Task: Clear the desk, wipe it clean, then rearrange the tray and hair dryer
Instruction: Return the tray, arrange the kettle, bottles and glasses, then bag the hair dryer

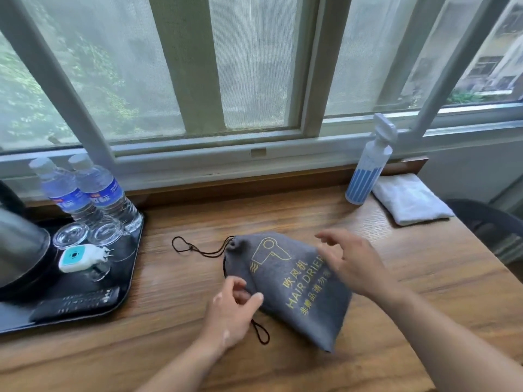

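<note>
While the hair dryer bag (297, 306) lies on the table (424, 264), the right hand (353, 264) hovers over it, grip wide. The left hand (235, 306) curls at its edge, grip unclear. Best lift with both, drawcord (198, 250) gathered.

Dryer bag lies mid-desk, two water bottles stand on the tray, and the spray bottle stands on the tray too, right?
Not quite. The head view shows the spray bottle off the tray: it stands on the desk at the far right, beside the folded cloth. The dryer bag does lie mid-desk, and the water bottles stand on the tray.
</note>
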A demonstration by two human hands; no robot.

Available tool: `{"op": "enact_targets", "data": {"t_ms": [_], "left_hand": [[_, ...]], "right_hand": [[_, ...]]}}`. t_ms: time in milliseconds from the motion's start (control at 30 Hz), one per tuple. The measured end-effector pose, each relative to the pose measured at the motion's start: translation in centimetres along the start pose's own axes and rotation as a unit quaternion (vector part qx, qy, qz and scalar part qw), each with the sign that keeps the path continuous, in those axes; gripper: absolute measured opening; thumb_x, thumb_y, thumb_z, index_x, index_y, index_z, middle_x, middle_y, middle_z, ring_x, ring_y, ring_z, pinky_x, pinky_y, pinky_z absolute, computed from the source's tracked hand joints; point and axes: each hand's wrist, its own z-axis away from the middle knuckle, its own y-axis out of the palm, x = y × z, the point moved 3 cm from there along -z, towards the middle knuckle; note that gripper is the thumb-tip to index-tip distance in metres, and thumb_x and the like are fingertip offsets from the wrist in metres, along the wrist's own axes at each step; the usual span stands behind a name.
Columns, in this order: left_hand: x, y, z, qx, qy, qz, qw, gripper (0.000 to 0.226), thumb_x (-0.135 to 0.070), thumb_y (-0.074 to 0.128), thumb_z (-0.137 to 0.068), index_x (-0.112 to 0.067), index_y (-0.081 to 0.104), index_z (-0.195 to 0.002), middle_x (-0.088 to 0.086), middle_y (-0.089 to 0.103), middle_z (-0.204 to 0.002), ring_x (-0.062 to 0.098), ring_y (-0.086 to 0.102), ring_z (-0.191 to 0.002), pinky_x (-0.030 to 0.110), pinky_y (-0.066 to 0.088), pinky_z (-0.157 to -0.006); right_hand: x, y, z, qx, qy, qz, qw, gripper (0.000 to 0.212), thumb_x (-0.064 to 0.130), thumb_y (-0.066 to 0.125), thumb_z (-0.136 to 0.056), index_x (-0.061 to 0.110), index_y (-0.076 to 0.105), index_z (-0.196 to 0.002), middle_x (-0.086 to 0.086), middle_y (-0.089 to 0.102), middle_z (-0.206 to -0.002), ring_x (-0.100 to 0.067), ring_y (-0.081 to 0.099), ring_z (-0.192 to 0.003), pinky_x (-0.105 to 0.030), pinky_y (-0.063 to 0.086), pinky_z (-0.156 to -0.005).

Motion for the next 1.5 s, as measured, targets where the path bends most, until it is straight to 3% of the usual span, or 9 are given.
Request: {"op": "enact_targets", "data": {"t_ms": [67,167,300,567,867,1067,1233,1333,1500], "left_hand": [[0.6,2.2,1.4,0.036,-0.027,0.073,0.996,0.072,-0.066,0.084,-0.051,-0.036,0.059,-0.111,-0.002,0.074,-0.093,0.026,0.074,-0.088,0.053,0.06,-0.085],[0.2,4.0,1.9,0.036,-0.036,0.138,0.989,0.095,-0.064,0.091,-0.045,-0.046,0.051,-0.13,0.001,0.073,-0.11,0.025,0.074,-0.097,0.053,0.062,-0.082],[-0.5,4.5,2.2,0.025,-0.04,0.174,0.984,0.121,-0.066,0.096,-0.036,-0.052,0.04,-0.142,-0.005,0.068,-0.124,0.016,0.069,-0.114,0.049,0.061,-0.09],[-1.1,-0.1,2.1,0.011,0.0,0.177,0.984,0.131,-0.053,0.098,-0.032,-0.04,0.039,-0.149,-0.016,0.067,-0.126,0.005,0.068,-0.114,0.039,0.055,-0.103],[2.0,-8.7,1.6,0.008,-0.007,0.19,0.982,0.132,-0.042,0.105,-0.033,-0.04,0.04,-0.148,-0.019,0.073,-0.12,0.014,0.071,-0.113,0.046,0.057,-0.1],[4.2,-13.1,0.7,0.002,0.017,0.159,0.987,0.13,-0.027,0.104,-0.044,-0.039,0.034,-0.153,-0.012,0.065,-0.133,0.014,0.066,-0.122,0.048,0.052,-0.107],[5.4,-15.8,0.1,0.033,0.058,0.069,0.995,0.135,-0.04,0.105,-0.042,-0.054,0.028,-0.152,-0.008,0.057,-0.144,0.013,0.062,-0.127,0.046,0.051,-0.109],[6.1,-16.4,0.8,0.072,0.084,-0.039,0.993,0.137,-0.052,0.101,-0.046,-0.059,0.016,-0.153,-0.013,0.034,-0.16,0.009,0.042,-0.144,0.042,0.04,-0.119],[7.6,-16.4,1.7,0.066,0.116,-0.157,0.979,0.135,-0.049,0.096,-0.052,-0.051,0.009,-0.155,-0.019,0.008,-0.166,-0.002,0.012,-0.152,0.015,0.009,-0.122]], "right_hand": [[-1.3,1.2,-2.7,0.116,-0.025,0.021,0.993,0.039,0.041,0.057,-0.1,0.033,0.058,-0.138,0.009,0.061,-0.136,-0.01,0.054,-0.126,-0.023,0.037,-0.105],[-3.0,3.3,-3.4,0.247,0.016,-0.072,0.966,0.037,0.046,0.052,-0.102,0.052,0.049,-0.138,0.017,0.055,-0.144,-0.005,0.052,-0.132,-0.034,0.035,-0.116],[-3.8,4.7,-1.7,0.293,0.013,-0.163,0.942,0.055,0.055,0.057,-0.091,0.053,0.044,-0.144,0.028,0.05,-0.146,0.0,0.044,-0.138,-0.044,0.03,-0.12],[1.5,6.1,1.9,0.352,-0.013,-0.214,0.911,0.094,0.019,0.064,-0.077,0.043,0.021,-0.157,0.024,0.042,-0.154,0.002,0.038,-0.142,-0.031,0.028,-0.12],[8.7,12.4,1.2,0.339,-0.077,-0.218,0.912,0.106,0.017,0.066,-0.067,0.041,0.011,-0.155,0.033,0.031,-0.149,0.017,0.031,-0.137,-0.003,0.024,-0.106],[11.9,16.3,-0.8,0.339,-0.074,-0.218,0.912,0.118,0.03,0.076,-0.063,0.036,0.01,-0.161,0.015,0.033,-0.159,0.001,0.032,-0.144,-0.035,0.03,-0.122],[12.8,17.6,-0.7,0.316,-0.07,-0.19,0.927,0.127,0.043,0.088,-0.062,0.04,0.007,-0.16,0.015,0.027,-0.161,-0.001,0.028,-0.146,-0.033,0.028,-0.123],[12.5,16.7,0.9,0.28,-0.094,-0.135,0.946,0.133,0.055,0.086,-0.059,0.033,0.005,-0.161,0.023,0.004,-0.163,0.007,0.01,-0.148,-0.009,0.013,-0.117],[10.5,17.1,3.8,0.234,-0.099,-0.054,0.966,0.133,0.066,0.08,-0.054,0.043,0.001,-0.158,0.027,-0.015,-0.161,0.007,0.0,-0.149,-0.009,0.011,-0.116]]}}
